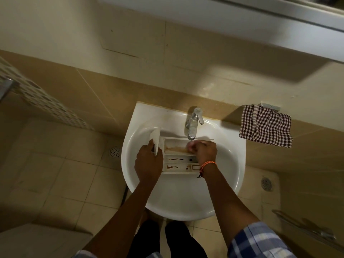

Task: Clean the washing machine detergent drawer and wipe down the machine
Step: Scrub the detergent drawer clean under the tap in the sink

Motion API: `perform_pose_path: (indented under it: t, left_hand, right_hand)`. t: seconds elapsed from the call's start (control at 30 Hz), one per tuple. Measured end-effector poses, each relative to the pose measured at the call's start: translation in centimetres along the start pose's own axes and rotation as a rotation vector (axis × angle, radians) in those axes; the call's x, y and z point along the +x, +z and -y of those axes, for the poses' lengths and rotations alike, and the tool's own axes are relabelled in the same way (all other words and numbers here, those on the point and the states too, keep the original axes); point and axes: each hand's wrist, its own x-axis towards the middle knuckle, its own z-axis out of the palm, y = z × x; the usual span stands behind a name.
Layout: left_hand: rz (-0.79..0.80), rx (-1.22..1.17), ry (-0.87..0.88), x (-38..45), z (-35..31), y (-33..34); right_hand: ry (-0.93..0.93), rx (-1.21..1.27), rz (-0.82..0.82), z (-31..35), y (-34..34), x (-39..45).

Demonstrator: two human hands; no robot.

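A white detergent drawer (178, 159) lies across the white wash basin (178, 198), below the chrome tap (193, 123). Brown stains streak its compartments. My left hand (148, 162) grips the drawer's front panel at its left end. My right hand (203, 150) is over the drawer's right end, fingers curled inside the far compartment; they look blurred and something pale shows at the fingertips, too unclear to name. An orange thread band circles my right wrist.
A brown-and-white checked cloth (266, 126) hangs on a wall holder right of the basin. Floor drains (115, 151) (267, 184) sit on both sides. A metal rail (305, 228) runs at the lower right. Tiled wall rises behind the tap.
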Motion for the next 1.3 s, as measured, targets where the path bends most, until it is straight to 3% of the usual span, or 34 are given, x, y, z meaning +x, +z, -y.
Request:
perform_pose_path:
  t: [0.13, 0.23, 0.27, 0.37, 0.43, 0.5, 0.57, 0.7, 0.87, 0.97, 1.07, 1.2, 1.3]
  left_hand:
    - [0.016, -0.034, -0.012, 0.4, 0.5, -0.3]
    - [0.067, -0.081, -0.057, 0.6, 0.6, -0.4]
    - [0.09, -0.091, -0.059, 0.6, 0.7, -0.3]
    - [0.148, -0.125, -0.073, 0.3, 0.5, 0.2]
    - [0.141, -0.123, -0.086, 0.1, 0.0, 0.6]
    - [0.132, -0.081, -0.094, -0.2, -0.6, 0.9]
    - [0.139, -0.042, -0.102, -0.2, -0.6, 1.1]
    - [0.155, -0.049, -0.141, 0.5, -0.1, 0.6]
    - [0.183, -0.041, -0.166, 0.8, -1.0, 0.9]
    - [0.203, -0.087, -0.174, 1.3, -1.5, 0.6]
    - [0.225, -0.197, -0.188, 1.7, -1.9, -0.1]
    - [0.209, -0.267, -0.227, 1.7, -2.3, -0.5]
    - [0.207, -0.281, -0.229, 1.6, -2.5, -0.4]
  right_hand:
    - [0.164, 0.389, 0.157, 1.3, -0.4, -0.8]
    - [0.132, 0.401, 0.179, 1.5, -0.4, -1.0]
    - [0.039, 0.26, 0.129, 1.3, -0.2, -1.0]
    - [-0.396, -0.476, -0.02, -0.6, 0.6, -1.6]
    - [-0.659, -0.691, 0.075, -2.4, 1.0, -2.7]
    - [-0.848, -0.86, 0.3, -4.1, 1.1, -3.5]
    - [-0.921, -0.972, 0.413, -4.5, 0.3, -3.8]
    - [-0.865, -1.043, 0.113, -4.1, -2.3, -2.0]
    - [-0.734, -0.948, -0.02, -2.7, -1.0, -1.2]
    - [-0.61, -0.68, -0.176, -1.3, -0.6, -1.3]
    - [-0.625, -0.383, -0.265, 0.5, -0.7, -1.7]
    - [-0.61, -0.191, -0.138, 4.0, -0.6, -1.6]
    - [-0.677, -0.318, -0.047, 5.3, -0.7, -0.4]
